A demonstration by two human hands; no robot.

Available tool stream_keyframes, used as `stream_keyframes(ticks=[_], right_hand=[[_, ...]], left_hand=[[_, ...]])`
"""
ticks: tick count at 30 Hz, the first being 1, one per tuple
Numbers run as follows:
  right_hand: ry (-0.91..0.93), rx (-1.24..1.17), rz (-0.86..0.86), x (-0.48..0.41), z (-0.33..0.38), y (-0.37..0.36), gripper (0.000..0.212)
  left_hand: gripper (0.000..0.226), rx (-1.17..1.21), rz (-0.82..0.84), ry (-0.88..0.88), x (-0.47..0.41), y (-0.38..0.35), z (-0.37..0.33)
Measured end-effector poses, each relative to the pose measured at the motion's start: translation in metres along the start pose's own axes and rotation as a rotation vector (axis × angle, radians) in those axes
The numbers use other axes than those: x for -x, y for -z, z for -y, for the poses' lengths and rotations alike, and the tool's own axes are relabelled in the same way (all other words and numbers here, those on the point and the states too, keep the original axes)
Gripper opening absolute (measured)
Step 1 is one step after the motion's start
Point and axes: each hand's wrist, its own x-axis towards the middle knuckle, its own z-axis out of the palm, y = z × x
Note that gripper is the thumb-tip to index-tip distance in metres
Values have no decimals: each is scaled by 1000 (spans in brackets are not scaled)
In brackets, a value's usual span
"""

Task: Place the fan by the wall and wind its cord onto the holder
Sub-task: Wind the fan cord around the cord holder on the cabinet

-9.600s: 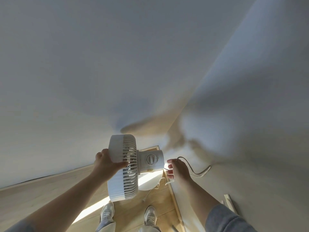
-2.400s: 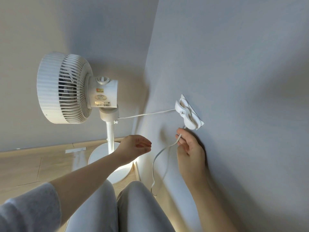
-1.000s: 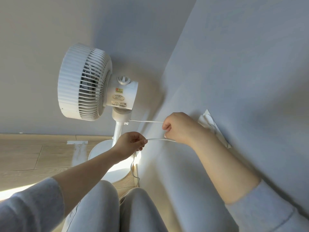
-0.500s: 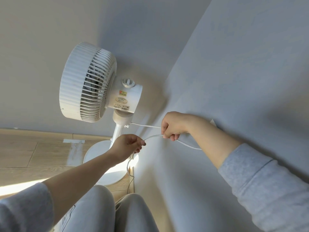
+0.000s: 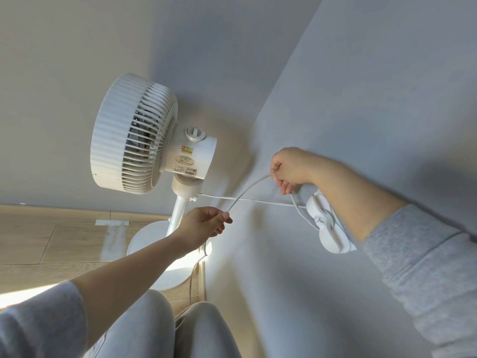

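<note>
Head view only. White plastic fan (image 5: 144,140) stands in the room corner on a thin pole and round flat base (image 5: 165,257), ribbed drum housing with slatted grille, boxy motor block with a round knob on top and small labels on its side. Base sits on the pale wood-plank floor (image 5: 46,241), close to both walls. Thin white rubbery cord (image 5: 247,199) leaves the pole just under the motor block and runs taut to the holder (image 5: 327,226), a glossy white rounded plastic piece fixed on the right-hand wall (image 5: 374,99), matte and smooth. Some cord already lies around the holder. Right hand (image 5: 290,167) clenched on a loop of cord just above and left of the holder; forearm partly covers the holder. Left hand (image 5: 204,223) pinches the same cord lower down, thumb and fingertips closed on it; from there the slack drops to the floor beside the base. Grey knit sleeves, grey trousers at bottom.
</note>
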Motion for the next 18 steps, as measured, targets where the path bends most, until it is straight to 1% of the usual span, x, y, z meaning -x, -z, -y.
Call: stream_keyframes(ticks=[4, 9, 14, 18], right_hand=[[-25, 17, -137, 8, -10, 15, 19], [-81, 144, -203, 21, -10, 21, 28], [-79, 184, -299, 42, -11, 29, 24], [-76, 214, -358, 67, -15, 34, 25]], left_hand=[[21, -17, -21, -10, 4, 0, -7], [20, -35, -15, -26, 8, -2, -19], [21, -58, -25, -64, 15, -9, -36], [23, -103, -38, -102, 25, -12, -52]])
